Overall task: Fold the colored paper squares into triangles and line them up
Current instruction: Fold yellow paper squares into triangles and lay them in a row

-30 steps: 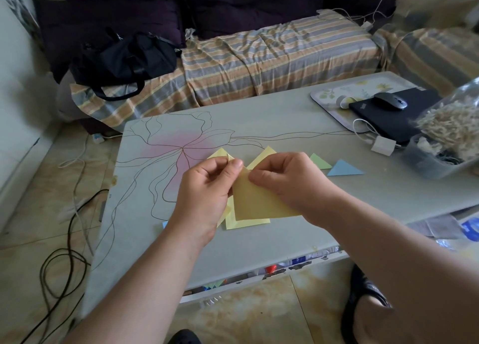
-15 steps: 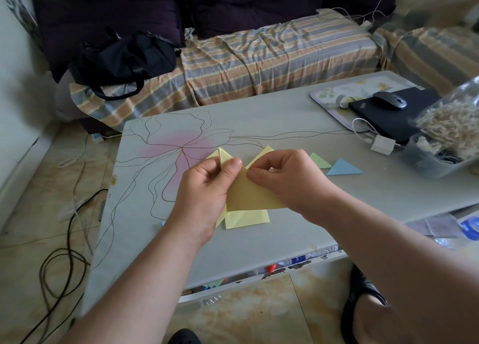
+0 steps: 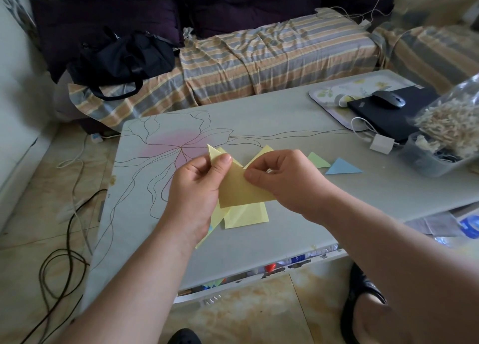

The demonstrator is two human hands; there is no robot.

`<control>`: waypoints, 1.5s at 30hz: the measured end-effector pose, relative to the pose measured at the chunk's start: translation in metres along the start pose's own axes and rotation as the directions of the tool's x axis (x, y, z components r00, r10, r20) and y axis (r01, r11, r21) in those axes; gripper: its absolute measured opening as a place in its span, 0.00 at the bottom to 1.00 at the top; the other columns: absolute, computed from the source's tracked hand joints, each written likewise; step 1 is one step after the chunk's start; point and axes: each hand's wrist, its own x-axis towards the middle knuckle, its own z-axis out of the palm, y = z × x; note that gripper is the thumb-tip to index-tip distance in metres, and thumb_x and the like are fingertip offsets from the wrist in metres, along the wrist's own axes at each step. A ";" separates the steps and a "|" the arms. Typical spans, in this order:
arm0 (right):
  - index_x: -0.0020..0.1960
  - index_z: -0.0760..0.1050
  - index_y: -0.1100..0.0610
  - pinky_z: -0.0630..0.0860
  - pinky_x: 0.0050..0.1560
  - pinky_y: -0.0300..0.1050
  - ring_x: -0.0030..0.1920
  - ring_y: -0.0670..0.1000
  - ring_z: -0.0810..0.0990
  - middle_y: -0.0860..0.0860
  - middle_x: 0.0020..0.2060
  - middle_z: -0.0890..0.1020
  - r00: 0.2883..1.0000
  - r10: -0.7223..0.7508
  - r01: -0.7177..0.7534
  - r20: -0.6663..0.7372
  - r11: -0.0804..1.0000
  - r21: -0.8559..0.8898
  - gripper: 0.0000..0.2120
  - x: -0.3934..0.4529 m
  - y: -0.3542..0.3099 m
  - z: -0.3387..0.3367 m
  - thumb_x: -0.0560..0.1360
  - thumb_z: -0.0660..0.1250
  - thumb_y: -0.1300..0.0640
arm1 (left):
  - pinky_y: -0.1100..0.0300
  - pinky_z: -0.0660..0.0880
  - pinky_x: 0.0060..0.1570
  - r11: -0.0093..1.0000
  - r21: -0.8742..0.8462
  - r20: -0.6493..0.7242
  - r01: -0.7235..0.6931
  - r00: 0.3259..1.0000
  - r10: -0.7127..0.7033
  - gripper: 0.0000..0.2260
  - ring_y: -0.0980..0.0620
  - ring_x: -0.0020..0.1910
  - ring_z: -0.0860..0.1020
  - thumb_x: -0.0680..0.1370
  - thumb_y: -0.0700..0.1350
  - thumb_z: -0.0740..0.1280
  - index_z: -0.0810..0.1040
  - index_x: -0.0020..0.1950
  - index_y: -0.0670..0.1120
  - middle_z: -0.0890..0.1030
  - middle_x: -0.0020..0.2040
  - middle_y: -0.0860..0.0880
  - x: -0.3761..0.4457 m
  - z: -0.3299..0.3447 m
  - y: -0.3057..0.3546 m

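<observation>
While both hands work above the pale grey counter (image 3: 298,126), the yellow paper square being folded (image 3: 239,189) is held clear of the surface, between the two hands and a little nearer the person than the finished pieces. Left hand (image 3: 199,185) pinches the sheet's upper left edge, thumb on top, fingers curled behind. Right hand (image 3: 285,177) pinches the upper right edge, fingertips curled onto the paper. The hands nearly meet at the sheet's top corner; the loose bulk of the sheet hangs down and toward the person. Judgement: fold is in progress, crease not yet set. Below the held sheet, flat on the counter, lies a stack of pale yellow paper squares (image 3: 246,215), partly hidden by the left wrist. Beyond the hands, yellow folded triangles (image 3: 261,154) peek out. To the right of them sit a green paper triangle (image 3: 317,160) and a blue paper triangle (image 3: 342,167), close together but apart, forming a row that runs rightward. Key relation: the row's open end lies to the right of the held sheet, so the right hand is nearer for placing; the left hand is nearer the stack. Risk, as judged: misaligned corners giving a skewed triangle.
</observation>
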 end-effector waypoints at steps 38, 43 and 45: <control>0.41 0.85 0.53 0.72 0.38 0.46 0.30 0.43 0.76 0.52 0.34 0.86 0.998 0.055 -0.055 -0.019 0.998 0.007 0.06 0.001 0.000 -0.015 0.76 0.75 0.54 | 0.49 0.80 0.48 0.992 -0.102 -0.197 0.072 0.976 -0.091 0.07 0.47 0.42 0.82 0.80 0.47 0.73 0.84 0.43 0.48 0.84 0.45 0.45 0.005 -0.012 0.018; 0.38 0.83 0.53 0.67 0.34 0.44 0.31 0.49 0.71 0.50 0.34 0.87 0.999 0.045 -0.046 -0.014 0.998 -0.038 0.08 0.005 0.001 -0.024 0.76 0.74 0.54 | 0.51 0.81 0.49 0.988 -0.103 -0.143 0.112 0.982 -0.126 0.06 0.50 0.42 0.84 0.81 0.46 0.72 0.85 0.44 0.48 0.87 0.45 0.47 0.004 -0.012 0.018; 0.38 0.83 0.53 0.67 0.32 0.42 0.29 0.48 0.70 0.50 0.34 0.87 0.999 0.035 -0.036 -0.015 0.998 -0.058 0.08 0.006 0.003 -0.028 0.76 0.74 0.53 | 0.51 0.81 0.50 0.986 -0.102 -0.137 0.129 0.980 -0.142 0.06 0.51 0.42 0.85 0.81 0.46 0.71 0.85 0.46 0.48 0.87 0.45 0.49 0.004 -0.012 0.018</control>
